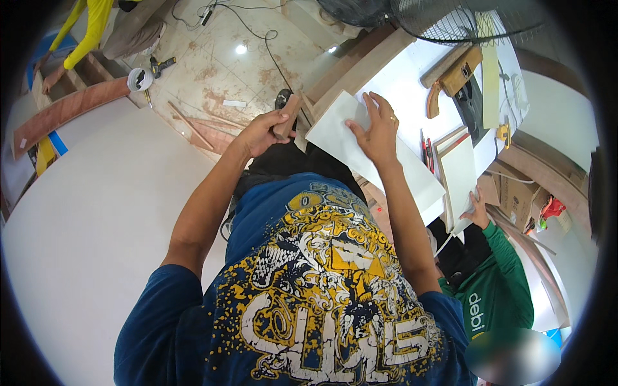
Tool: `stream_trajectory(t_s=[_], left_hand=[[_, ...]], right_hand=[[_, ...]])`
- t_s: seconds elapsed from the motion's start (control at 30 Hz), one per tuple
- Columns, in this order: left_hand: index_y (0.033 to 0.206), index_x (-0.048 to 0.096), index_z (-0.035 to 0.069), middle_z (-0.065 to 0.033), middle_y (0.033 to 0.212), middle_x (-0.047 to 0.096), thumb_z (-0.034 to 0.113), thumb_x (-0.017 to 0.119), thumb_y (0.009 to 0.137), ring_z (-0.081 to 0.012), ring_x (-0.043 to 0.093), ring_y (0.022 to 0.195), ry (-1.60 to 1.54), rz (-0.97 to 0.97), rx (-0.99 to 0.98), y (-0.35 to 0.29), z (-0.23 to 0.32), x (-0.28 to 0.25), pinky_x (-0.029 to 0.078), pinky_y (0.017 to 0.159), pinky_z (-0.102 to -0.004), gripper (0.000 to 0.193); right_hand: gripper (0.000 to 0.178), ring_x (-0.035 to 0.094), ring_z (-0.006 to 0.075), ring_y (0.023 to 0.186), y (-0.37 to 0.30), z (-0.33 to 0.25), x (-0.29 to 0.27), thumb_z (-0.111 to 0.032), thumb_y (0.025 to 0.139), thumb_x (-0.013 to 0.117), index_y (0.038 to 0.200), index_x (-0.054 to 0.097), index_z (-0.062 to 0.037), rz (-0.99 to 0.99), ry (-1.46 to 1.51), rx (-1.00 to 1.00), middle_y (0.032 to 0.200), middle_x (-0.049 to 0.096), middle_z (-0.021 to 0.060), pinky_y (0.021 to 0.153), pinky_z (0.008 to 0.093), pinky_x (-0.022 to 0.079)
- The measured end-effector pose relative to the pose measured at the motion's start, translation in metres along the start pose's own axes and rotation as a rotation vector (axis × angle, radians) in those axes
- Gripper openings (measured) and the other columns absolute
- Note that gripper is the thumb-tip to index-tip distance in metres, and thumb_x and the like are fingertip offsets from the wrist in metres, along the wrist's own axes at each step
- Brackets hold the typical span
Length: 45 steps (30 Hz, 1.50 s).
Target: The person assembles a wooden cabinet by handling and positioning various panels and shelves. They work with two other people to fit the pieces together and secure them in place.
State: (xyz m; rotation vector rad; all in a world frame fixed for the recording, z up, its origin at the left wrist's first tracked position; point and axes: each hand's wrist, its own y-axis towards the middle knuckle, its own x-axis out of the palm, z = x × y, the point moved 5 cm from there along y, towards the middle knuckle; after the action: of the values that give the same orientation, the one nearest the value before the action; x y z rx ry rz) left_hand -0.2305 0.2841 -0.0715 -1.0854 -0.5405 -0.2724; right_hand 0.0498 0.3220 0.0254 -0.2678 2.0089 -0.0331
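My left hand [261, 134] is closed round a short brown wooden block [288, 117], held above the floor beside a white-faced board [344, 125]. My right hand [376, 132] lies on top of that board with its fingers spread. The board is set at a slant over the near-left edge of the white worktable [412, 77], its left corner towards the block. On the table to the right of my right hand are slim red and dark pen-like tools [427, 153].
A green-sleeved person's hand [477, 209] touches white panels [458, 170] at right. Beyond are a wooden-handled tool [433, 101] and a fan [444, 22]. A large white sheet [109, 225] fills the left; a drill [161, 66], bucket [140, 79] and yellow-sleeved person [90, 35] are farther back.
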Motion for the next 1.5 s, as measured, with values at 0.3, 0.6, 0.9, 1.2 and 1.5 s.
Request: stream_trajectory(t_s=[0.3, 0.6, 0.9, 1.2, 1.5], left_hand=[[0.141, 0.049, 0.002, -0.0139, 0.123, 0.066, 0.026, 0.064, 0.1, -0.0246, 0.065, 0.118, -0.1, -0.061, 0.043, -0.003, 0.005, 0.051, 0.06, 0.091, -0.0444, 0.05], [0.143, 0.043, -0.002, -0.0224, 0.116, 0.067, 0.03, 0.051, 0.104, -0.0324, 0.072, 0.096, -0.128, -0.146, 0.218, -0.061, 0.059, 0.127, 0.062, 0.088, -0.0405, 0.051], [0.156, 0.033, -0.002, -0.0193, 0.095, 0.068, 0.032, 0.056, 0.1, -0.0259, 0.071, 0.064, 0.169, 0.089, 0.099, -0.106, 0.071, 0.103, 0.057, 0.05, -0.0325, 0.069], [0.154, 0.04, -0.002, -0.0138, 0.08, 0.065, 0.032, 0.058, 0.1, -0.0185, 0.061, 0.045, 0.343, 0.213, -0.086, -0.117, 0.063, 0.145, 0.045, 0.035, -0.0266, 0.067], [0.156, 0.04, 0.0, -0.0092, 0.076, 0.061, 0.033, 0.063, 0.096, -0.0127, 0.05, 0.044, 0.464, 0.399, -0.144, -0.111, 0.06, 0.16, 0.035, 0.034, -0.024, 0.072]], right_hand=[[0.089, 0.012, 0.0407, 0.158, -0.103, -0.015, 0.037, -0.025, 0.082, 0.079, 0.16, 0.036, -0.0236, -0.258, -0.318, 0.0, 0.171, 0.016, 0.0185, 0.121, 0.0682, 0.011], [0.089, 0.045, 0.0479, 0.142, -0.08, -0.038, -0.088, 0.01, 0.082, 0.058, 0.16, 0.033, -0.0235, -0.317, -0.133, 0.078, 0.165, 0.035, 0.0132, 0.115, 0.0605, 0.038], [0.086, 0.055, 0.0451, 0.132, -0.087, -0.054, -0.076, 0.013, 0.078, 0.055, 0.156, 0.041, -0.0198, -0.429, 0.069, 0.064, 0.159, 0.045, 0.0123, 0.104, 0.0493, 0.053], [0.076, 0.053, 0.0448, 0.135, -0.098, -0.04, -0.044, 0.004, 0.081, 0.062, 0.152, 0.047, -0.0182, -0.426, 0.039, 0.096, 0.157, 0.048, 0.0103, 0.11, 0.057, 0.045], [0.058, 0.056, 0.045, 0.132, -0.1, -0.038, -0.031, -0.008, 0.091, 0.055, 0.148, 0.05, -0.017, -0.375, 0.001, 0.135, 0.156, 0.05, 0.0093, 0.11, 0.0596, 0.044]])
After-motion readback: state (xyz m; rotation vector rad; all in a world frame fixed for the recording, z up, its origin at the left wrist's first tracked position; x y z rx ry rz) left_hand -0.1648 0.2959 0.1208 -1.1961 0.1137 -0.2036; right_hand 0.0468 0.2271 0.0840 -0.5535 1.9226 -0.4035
